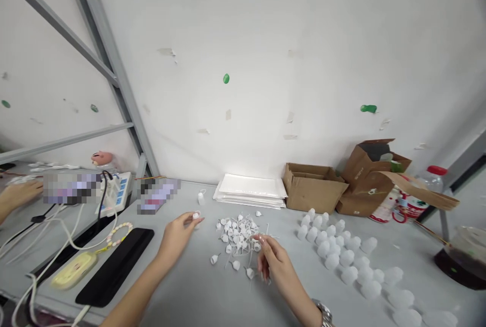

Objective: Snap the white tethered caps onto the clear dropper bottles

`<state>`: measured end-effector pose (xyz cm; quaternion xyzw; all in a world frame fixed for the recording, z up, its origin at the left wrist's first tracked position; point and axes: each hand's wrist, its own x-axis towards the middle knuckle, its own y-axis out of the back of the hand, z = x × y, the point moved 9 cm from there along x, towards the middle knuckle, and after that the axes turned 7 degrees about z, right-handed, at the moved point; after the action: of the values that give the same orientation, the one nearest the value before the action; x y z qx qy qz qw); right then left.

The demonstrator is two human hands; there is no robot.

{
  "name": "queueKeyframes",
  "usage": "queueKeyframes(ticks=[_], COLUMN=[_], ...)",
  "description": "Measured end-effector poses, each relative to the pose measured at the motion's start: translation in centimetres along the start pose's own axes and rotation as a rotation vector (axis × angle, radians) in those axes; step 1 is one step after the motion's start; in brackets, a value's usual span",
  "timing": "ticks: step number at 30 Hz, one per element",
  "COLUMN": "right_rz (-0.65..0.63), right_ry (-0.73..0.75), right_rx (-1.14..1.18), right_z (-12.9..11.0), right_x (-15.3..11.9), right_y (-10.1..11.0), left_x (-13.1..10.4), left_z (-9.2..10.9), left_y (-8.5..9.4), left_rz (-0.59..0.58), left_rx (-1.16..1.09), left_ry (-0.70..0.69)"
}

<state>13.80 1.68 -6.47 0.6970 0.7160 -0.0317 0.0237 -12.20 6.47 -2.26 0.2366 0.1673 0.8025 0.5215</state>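
Note:
My left hand (181, 232) is closed in a pinch on a small white piece (196, 215), left of a pile of small white pieces with thin cords (238, 232). My right hand (274, 260) is at the pile's right edge, its fingers curled and pressed together by a white cord; what they hold is too small to make out. Loose white pieces (236, 265) lie in front of the pile. Behind my left hand a small white bottle-shaped piece (201, 197) stands upright. Several frosted white bulb-shaped pieces (349, 275) stand in slanting rows on the right.
White flat packets (250, 188) are stacked by the wall, beside an open cardboard box (315, 188) and a brown paper bag (364, 180). A dark drink cup (463, 258) stands far right. On the left are a black pad (116, 266), cables, a power strip (119, 193) and another person's hand (23, 194).

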Motion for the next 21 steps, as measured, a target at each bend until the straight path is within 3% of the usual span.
queueKeyframes(ticks=[5, 13, 21], right_rz=[-0.055, -0.057, -0.077], right_ry=[0.021, 0.016, 0.025], right_rx=[-0.039, -0.086, -0.122], right_z=[0.1, 0.3, -0.4], right_x=[-0.4, 0.1, -0.5], right_y=[-0.8, -0.6, -1.1], left_x=[1.9, 5.1, 5.5], left_z=[-3.1, -4.1, -4.5], left_y=[-0.2, -0.9, -1.3], left_rz=[0.047, 0.130, 0.156], left_rx=[0.105, 0.244, 0.302], left_ry=[0.004, -0.050, -0.082])
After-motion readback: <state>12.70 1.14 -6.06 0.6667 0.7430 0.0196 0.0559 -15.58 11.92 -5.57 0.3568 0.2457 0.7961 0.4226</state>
